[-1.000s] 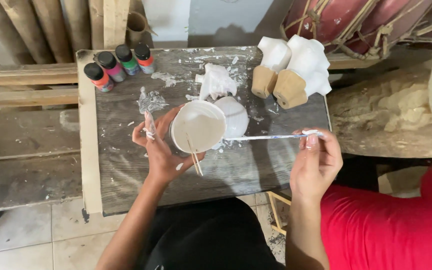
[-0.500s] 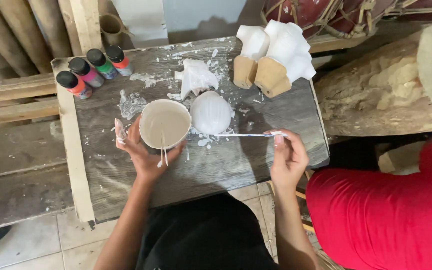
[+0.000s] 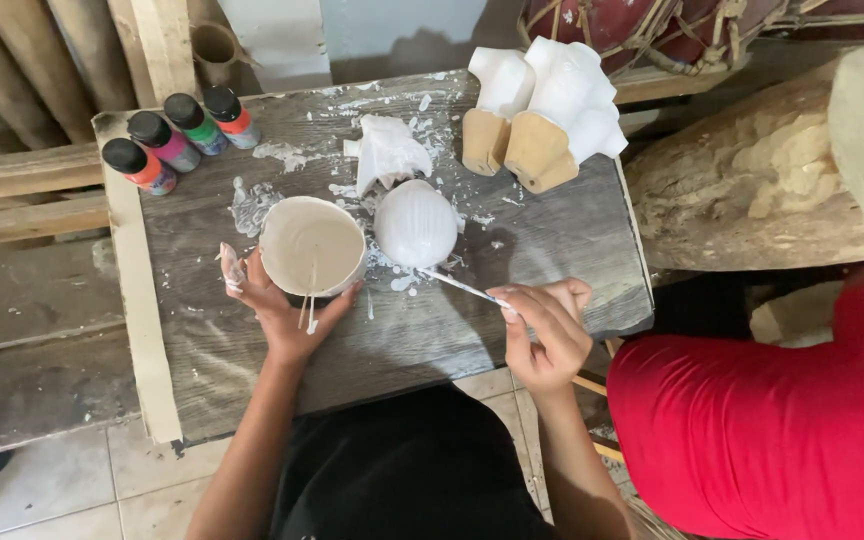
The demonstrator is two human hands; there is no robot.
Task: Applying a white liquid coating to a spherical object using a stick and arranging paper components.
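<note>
My left hand (image 3: pixel 277 310) grips a round bowl of white paint (image 3: pixel 312 245) from below, with thin sticks held against its near rim. My right hand (image 3: pixel 547 330) pinches a thin paint-coated brush (image 3: pixel 462 288); its tip touches the lower right side of a white-painted ribbed round carving (image 3: pixel 415 224) on the wooden board (image 3: pixel 552 240). Behind that carving lies another white-painted carved piece (image 3: pixel 388 152).
Several small paint bottles (image 3: pixel 180 135) with black caps line the board's far left corner. Two larger wooden figures (image 3: pixel 542 110), white on top, stand at the far right. A person in a red shirt (image 3: pixel 762 410) sits at my right. A rough log (image 3: pixel 772 180) lies beyond.
The brush tip has come down from hovering level beside the bowl to touch the round carving's lower right side. My right hand dropped lower. The bowl stays in my left hand.
</note>
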